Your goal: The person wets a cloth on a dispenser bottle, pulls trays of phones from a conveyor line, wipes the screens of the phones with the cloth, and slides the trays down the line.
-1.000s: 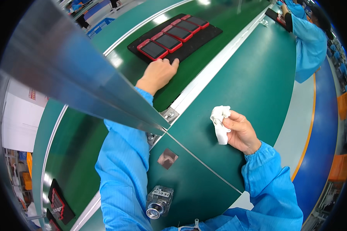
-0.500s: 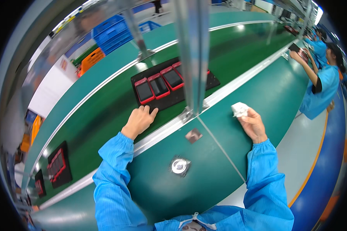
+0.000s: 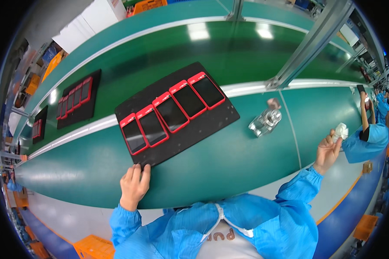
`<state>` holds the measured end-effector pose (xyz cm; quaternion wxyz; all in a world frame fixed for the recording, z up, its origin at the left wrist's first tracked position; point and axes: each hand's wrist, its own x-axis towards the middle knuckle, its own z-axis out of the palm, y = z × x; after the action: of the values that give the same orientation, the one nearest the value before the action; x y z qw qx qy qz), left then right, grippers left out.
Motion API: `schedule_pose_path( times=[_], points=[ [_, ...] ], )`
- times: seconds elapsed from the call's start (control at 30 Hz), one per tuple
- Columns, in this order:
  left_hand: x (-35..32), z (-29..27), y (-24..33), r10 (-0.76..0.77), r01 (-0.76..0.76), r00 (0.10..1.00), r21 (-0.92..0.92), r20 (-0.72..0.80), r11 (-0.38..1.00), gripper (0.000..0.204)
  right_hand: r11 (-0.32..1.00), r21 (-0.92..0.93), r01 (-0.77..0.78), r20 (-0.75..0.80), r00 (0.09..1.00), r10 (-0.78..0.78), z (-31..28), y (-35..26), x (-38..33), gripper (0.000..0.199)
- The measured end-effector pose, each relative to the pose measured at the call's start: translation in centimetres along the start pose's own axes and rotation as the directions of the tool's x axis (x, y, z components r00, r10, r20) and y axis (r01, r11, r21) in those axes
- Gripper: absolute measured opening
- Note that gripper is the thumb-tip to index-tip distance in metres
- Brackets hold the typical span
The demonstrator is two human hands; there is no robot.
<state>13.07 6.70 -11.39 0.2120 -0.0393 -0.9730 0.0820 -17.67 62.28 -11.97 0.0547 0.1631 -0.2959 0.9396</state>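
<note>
My left hand (image 3: 135,184) grips the near left corner of a black flat board (image 3: 181,149), fingers on its edge. Across the board lies a slanted row of several red-framed handheld devices with dark screens, among them a middle device (image 3: 172,113). The board rests partly on the green bench and reaches back over the metal rail. Off to the right, my right hand (image 3: 326,154) pinches a crumpled white cloth (image 3: 341,131) between thumb and fingers. Between the two hands stands a clear bottle (image 3: 266,122) with a round metal-looking top.
A small brownish square (image 3: 273,103) lies behind the bottle. Beyond the rail (image 3: 250,88) runs a green belt (image 3: 160,56) carrying more loaded boards (image 3: 90,101) at left. A metal post (image 3: 313,45) rises at the back right. Another person (image 3: 367,138) works at far right.
The black board with its devices has come off the belt toward me onto the bench, drawn by my left hand. My view has shifted. My right hand still holds the cloth.
</note>
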Motion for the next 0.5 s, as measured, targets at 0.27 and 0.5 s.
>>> schedule_pose_path(
  times=[0.27, 0.5],
  points=[
    [-9.1, -2.1, -2.8, -0.494, 0.487, 0.869, 0.201, -0.018, 0.85, 0.025, 0.478, -0.877, 0.055, 0.282, 0.864, 0.418, 17.6, 14.7, -9.3, 0.035],
    [1.0, -0.6, 4.8, -0.434, 0.371, 0.879, -0.292, -0.197, 0.882, 0.02, 0.399, -0.702, 0.59, 0.712, 0.557, 0.428, 20.9, 23.8, -9.9, 0.036]
  ],
)
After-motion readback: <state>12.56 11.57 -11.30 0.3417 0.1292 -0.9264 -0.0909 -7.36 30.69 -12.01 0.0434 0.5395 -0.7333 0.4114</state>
